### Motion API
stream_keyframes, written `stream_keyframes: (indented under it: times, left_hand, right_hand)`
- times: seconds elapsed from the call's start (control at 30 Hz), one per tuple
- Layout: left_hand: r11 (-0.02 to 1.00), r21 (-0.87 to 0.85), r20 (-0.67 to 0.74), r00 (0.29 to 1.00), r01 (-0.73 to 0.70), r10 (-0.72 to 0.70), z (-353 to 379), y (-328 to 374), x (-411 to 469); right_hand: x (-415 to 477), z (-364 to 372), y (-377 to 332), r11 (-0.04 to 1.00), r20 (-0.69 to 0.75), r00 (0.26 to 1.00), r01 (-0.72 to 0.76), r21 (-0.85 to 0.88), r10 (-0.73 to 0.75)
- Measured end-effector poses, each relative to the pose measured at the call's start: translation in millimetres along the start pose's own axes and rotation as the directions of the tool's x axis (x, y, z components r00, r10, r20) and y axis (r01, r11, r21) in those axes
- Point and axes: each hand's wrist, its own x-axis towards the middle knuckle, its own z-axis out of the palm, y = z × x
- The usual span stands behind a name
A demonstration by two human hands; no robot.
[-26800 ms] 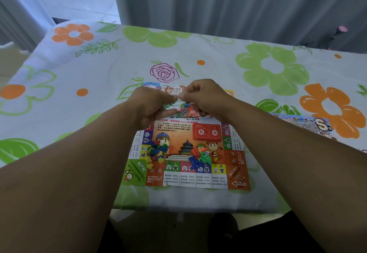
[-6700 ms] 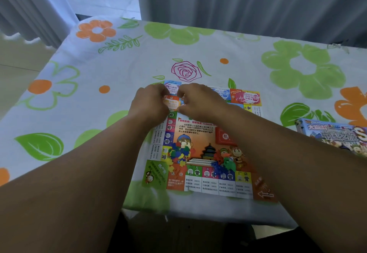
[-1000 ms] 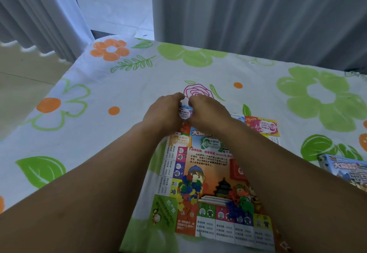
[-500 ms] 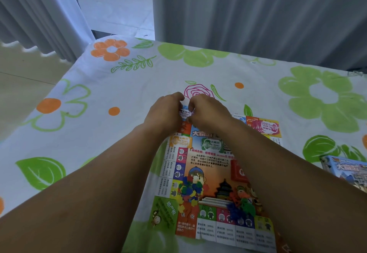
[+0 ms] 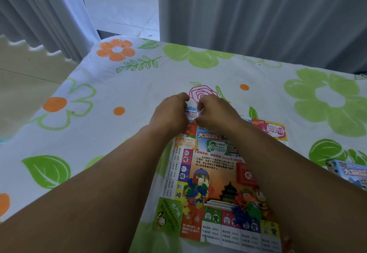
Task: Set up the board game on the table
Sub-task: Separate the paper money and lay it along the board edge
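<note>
— Why are both hands crowding the 11 o'clock corner of the board (image 5: 210, 163)?

— They are laying out the play money. The left hand (image 5: 170, 113) and the right hand (image 5: 216, 113) are curling their fingers at the two short ends of a purple note (image 5: 191, 113). They are apparently pinching it between them, though the fingertips are hiding behind the knuckles, so I am hedging on the exact grip.

— Where is that note sitting relative to each hand?

— It is lying at 3 o'clock of the left hand and 9 o'clock of the right, touching both, just at the board's far edge.

— And why two hands?

— I am guessing the thin slip is curling, so holding both ends is letting it go down flat and square. That is lining it up with the orange note (image 5: 185, 142) at its 6 o'clock and the green note (image 5: 217, 146) at 5 o'clock.

— What else is lying about?

— A pink note (image 5: 275, 130) is lying at the board's 1 o'clock corner and red cards (image 5: 246, 176) are sitting mid-board. Loose plastic pieces (image 5: 195, 193) are heaping near 7 o'clock. The box (image 5: 351, 173) is resting off at 3 o'clock on the flowered cloth (image 5: 139, 85).
</note>
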Motion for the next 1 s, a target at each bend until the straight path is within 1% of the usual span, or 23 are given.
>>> stream_keyframes:
  times: [0.37,1.0]
  left_hand:
    - [1.0,0.011,0.008,1.0,-0.007,0.007,-0.6,1.9,-0.6]
    - [1.0,0.019,-0.005,1.0,-0.001,0.001,0.6,1.1,-0.2]
  right_hand:
    - [1.2,2.6,1.6,0.999,-0.004,1.0,0.014,0.029,-0.013]
    - [1.5,1.7,4.6,1.0,-0.012,1.0,0.025,-0.012,-0.025]
